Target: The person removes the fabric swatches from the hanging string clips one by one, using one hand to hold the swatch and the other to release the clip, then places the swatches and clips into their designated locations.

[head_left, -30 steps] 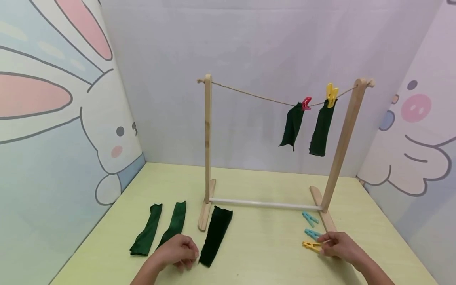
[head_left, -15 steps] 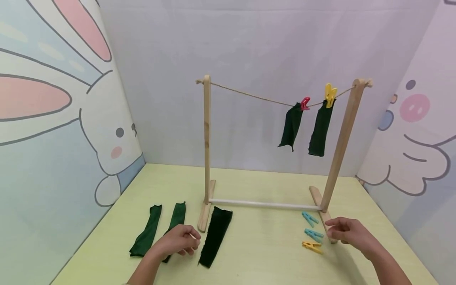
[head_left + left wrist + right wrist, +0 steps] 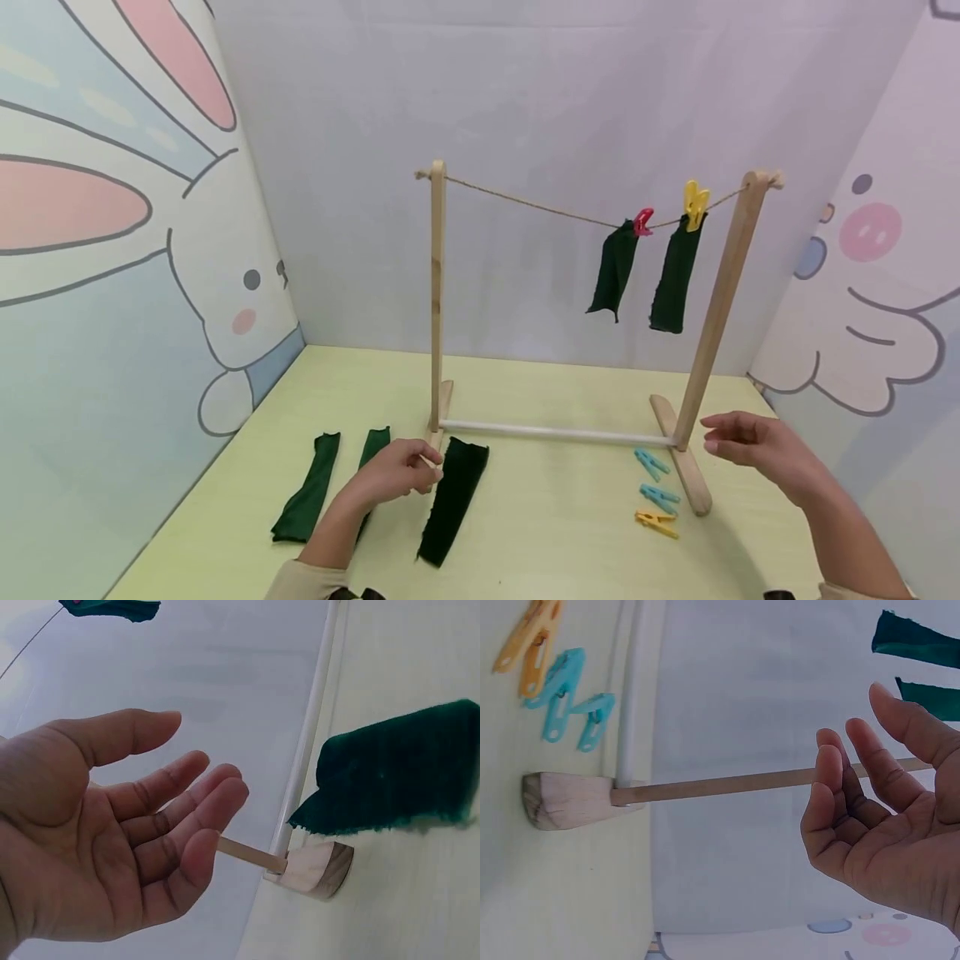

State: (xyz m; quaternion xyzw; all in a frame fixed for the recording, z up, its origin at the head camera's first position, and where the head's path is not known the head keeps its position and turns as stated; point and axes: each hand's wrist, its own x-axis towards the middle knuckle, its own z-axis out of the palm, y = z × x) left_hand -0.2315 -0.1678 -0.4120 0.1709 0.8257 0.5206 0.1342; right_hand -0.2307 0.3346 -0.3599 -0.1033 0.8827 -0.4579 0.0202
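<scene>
My left hand (image 3: 401, 471) hovers over the table between two dark green cloth strips. Its fingers are loosely bent and hold nothing, as the left wrist view shows. The nearest cloth strip (image 3: 454, 500) lies just to its right; another strip (image 3: 375, 446) is partly hidden behind the hand and forearm. My right hand (image 3: 761, 450) is raised beside the rack's right post (image 3: 723, 308), fingers relaxed around nothing. Left of it on the table lie two blue clothespins (image 3: 651, 463) and a yellow clothespin (image 3: 657, 523).
Two green strips (image 3: 677, 275) hang from the rope (image 3: 525, 201), held by a red clothespin (image 3: 642, 222) and a yellow one (image 3: 695, 205). A third strip (image 3: 309, 492) lies at far left. A white bar (image 3: 558, 432) joins the rack's feet. Printed walls enclose the table.
Both hands have lifted off the table and moved forward. My right hand has left the yellow clothespin and drawn up and to the right; the left has shifted slightly right.
</scene>
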